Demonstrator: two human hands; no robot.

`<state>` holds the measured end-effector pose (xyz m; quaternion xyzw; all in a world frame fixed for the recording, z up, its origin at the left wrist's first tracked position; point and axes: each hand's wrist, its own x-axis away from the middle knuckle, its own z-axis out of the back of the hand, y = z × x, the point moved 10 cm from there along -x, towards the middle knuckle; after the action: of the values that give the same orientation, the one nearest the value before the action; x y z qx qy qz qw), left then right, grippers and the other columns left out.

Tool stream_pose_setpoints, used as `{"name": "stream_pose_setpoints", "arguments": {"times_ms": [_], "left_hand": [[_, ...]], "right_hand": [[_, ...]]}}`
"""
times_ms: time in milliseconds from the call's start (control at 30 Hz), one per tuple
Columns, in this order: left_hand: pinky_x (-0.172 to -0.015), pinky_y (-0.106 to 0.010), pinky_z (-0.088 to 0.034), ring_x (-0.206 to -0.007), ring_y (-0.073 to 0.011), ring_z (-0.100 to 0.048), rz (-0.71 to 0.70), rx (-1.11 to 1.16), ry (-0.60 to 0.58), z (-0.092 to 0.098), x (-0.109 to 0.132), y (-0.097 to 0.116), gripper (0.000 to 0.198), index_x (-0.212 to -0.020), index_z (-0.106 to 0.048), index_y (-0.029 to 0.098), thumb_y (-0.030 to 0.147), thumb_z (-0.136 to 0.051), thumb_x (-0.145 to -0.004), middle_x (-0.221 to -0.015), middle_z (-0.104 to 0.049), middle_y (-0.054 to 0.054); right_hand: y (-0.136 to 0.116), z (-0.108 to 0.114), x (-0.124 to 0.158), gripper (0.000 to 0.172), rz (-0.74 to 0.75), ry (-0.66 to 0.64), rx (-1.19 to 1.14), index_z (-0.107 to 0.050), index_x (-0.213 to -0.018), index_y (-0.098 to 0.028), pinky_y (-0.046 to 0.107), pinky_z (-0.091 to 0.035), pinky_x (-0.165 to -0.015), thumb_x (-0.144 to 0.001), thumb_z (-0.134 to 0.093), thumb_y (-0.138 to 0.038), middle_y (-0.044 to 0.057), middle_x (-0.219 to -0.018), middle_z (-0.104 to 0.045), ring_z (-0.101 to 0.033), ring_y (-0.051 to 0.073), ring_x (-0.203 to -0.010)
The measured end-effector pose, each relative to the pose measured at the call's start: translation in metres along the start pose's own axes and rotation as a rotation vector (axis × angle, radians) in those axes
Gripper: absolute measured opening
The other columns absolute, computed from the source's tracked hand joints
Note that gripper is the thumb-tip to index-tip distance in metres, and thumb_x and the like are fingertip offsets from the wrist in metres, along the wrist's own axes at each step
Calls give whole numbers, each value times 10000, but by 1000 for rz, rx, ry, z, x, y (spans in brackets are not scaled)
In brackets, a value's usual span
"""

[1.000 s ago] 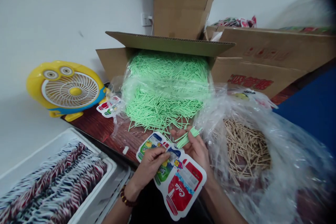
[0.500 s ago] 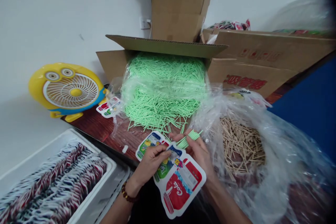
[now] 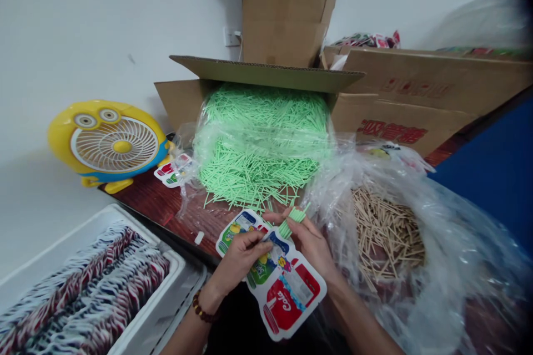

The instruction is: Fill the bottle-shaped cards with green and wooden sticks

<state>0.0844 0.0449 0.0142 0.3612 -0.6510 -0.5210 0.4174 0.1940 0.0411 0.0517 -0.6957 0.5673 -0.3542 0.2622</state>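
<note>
My left hand pinches the upper edge of a flat printed pouch with green, blue and red drink pictures and the word Cola. My right hand is closed on a small bundle of green sticks, whose lower ends sit at the pouch's top edge. Just beyond lies a large heap of green sticks in clear plastic, spilling out of an open cardboard box onto the dark wooden table.
A clear bag of brown wooden sticks lies at the right. A yellow cartoon desk fan stands at the left. A white tray of packed pouches sits lower left. More cartons stand behind.
My right hand has tipped the bundle of green sticks more upright and drawn it nearer the pouch's top. The pouch has shifted slightly down and left.
</note>
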Motion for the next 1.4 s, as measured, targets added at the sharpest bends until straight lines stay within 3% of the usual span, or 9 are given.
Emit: {"name": "stream_pose_setpoints", "arguments": {"times_ms": [200, 300, 400, 500, 667, 967, 1067, 1200, 1400], "left_hand": [[-571, -202, -382, -573, -93, -480, -39, 145, -3, -4, -8, 9, 254, -693, -665, 141, 384, -718, -745, -630, -577, 29], [-621, -220, -419, -614, -109, -533, -12, 209, -23, -5, -12, 5, 258, -782, -693, 142, 397, -713, -750, -707, -640, 5], [-584, -210, -397, -580, -96, -507, 0, 188, 17, 1, -17, -1, 278, -751, -683, 136, 411, -721, -740, -659, -614, 16], [-549, -198, -365, -553, -83, -470, -8, 173, 43, 2, -21, -3, 288, -719, -671, 135, 418, -713, -747, -616, -578, 31], [-577, -199, -398, -572, -89, -498, -40, 262, 14, -7, -27, 3, 250, -752, -678, 134, 381, -706, -768, -647, -608, 19], [-663, -235, -459, -669, -139, -580, -94, 263, 65, -1, -31, 3, 239, -810, -735, 133, 366, -714, -763, -731, -687, -26], [-663, -222, -457, -677, -130, -581, -140, 274, 120, 9, -33, 7, 208, -834, -741, 142, 338, -715, -769, -744, -691, -18], [-671, -243, -483, -667, -137, -602, -181, 344, 214, 23, -35, 11, 220, -878, -731, 157, 342, -726, -758, -727, -688, -8], [-676, -262, -499, -673, -149, -628, -200, 424, 241, 19, -35, 20, 219, -857, -726, 164, 340, -752, -728, -746, -704, -4]], "right_hand": [[9, -8, -4, 147, -99, -46, -43, -617, -875, -234, 348, -508, -852, -763, -700, -282, 29, -1173, -676, -658, 229, -1003], [0, -11, -11, 269, -53, -100, -50, -616, -974, -248, 370, -465, -943, -733, -734, -255, 40, -1228, -646, -616, 229, -1101], [-14, -9, -21, 322, 35, -103, -32, -597, -1078, -239, 402, -421, -996, -802, -662, -393, 76, -1205, -657, -575, 236, -1164], [-21, -6, -28, 349, 65, -83, 56, -634, -1047, -213, 400, -419, -992, -858, -547, -492, 90, -1172, -671, -581, 243, -1152], [-17, -13, -28, 357, 12, -156, 184, -667, -1089, -227, 344, -385, -1028, -827, -606, -462, 71, -1204, -656, -563, 210, -1174], [-27, -9, -34, 334, 17, -161, 329, -704, -1014, -207, 311, -476, -839, -796, -647, -454, 70, -1103, -689, -628, 216, -994], [-47, 7, -39, 313, 129, -41, 388, -706, -961, -201, 260, -476, -664, -779, -667, -453, 36, -862, -707, -628, 167, -750], [-76, 31, -29, 326, 289, 64, 680, -721, -918, -192, 215, -333, -450, -820, -604, -480, -37, -519, -545, -427, 100, -461], [-57, 41, -22, 245, 129, -43, 737, -729, -772, -185, 266, -445, -549, -690, -747, -415, 8, -701, -696, -589, 174, -595]]}}
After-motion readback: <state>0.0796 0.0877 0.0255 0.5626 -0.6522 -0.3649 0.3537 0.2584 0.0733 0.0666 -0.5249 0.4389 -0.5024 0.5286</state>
